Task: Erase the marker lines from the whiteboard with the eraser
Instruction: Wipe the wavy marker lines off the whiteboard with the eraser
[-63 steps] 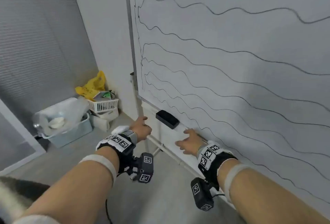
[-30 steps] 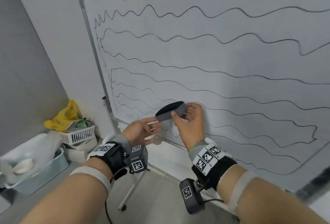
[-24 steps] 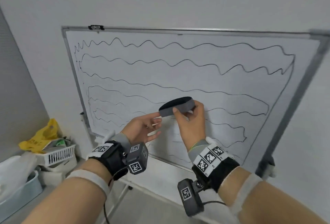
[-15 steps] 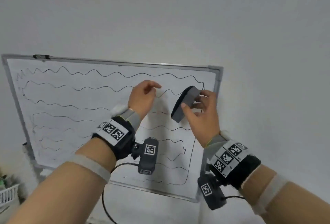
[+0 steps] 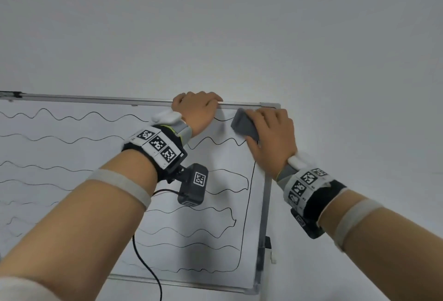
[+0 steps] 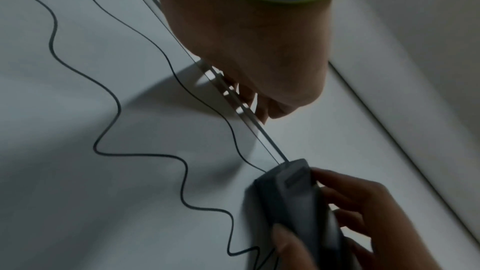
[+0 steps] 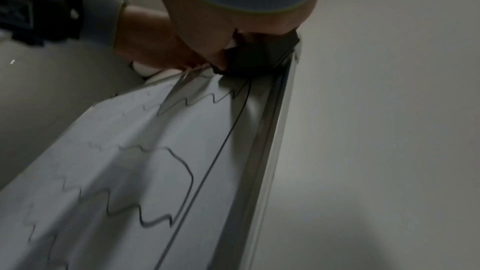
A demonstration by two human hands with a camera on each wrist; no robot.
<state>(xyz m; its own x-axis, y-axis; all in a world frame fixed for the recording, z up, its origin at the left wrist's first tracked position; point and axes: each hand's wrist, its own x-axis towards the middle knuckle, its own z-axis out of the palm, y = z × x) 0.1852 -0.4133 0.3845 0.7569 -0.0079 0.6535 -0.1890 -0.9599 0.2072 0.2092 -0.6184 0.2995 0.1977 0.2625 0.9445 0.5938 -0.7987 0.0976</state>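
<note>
The whiteboard (image 5: 72, 152) carries several wavy black marker lines (image 5: 60, 140) and a long vertical line (image 5: 249, 195) near its right side. My right hand (image 5: 271, 132) grips the dark grey eraser (image 5: 244, 125) and holds it flat against the board's top right corner. In the left wrist view the eraser (image 6: 293, 196) sits just below the frame, fingers wrapped round it. In the right wrist view the eraser (image 7: 254, 56) shows dark under my palm. My left hand (image 5: 199, 106) curls its fingers over the board's top frame (image 5: 96, 98), just left of the eraser.
A bare pale wall (image 5: 215, 25) fills the view above and to the right of the board. The board's right frame (image 5: 265, 192) runs down to a small bracket (image 5: 268, 245). A black cable (image 5: 148, 269) hangs from my left wrist camera (image 5: 193, 185).
Both hands have risen to the board's top right corner. The right hand has set the eraser against the board; the left hand, free before, now holds the top frame.
</note>
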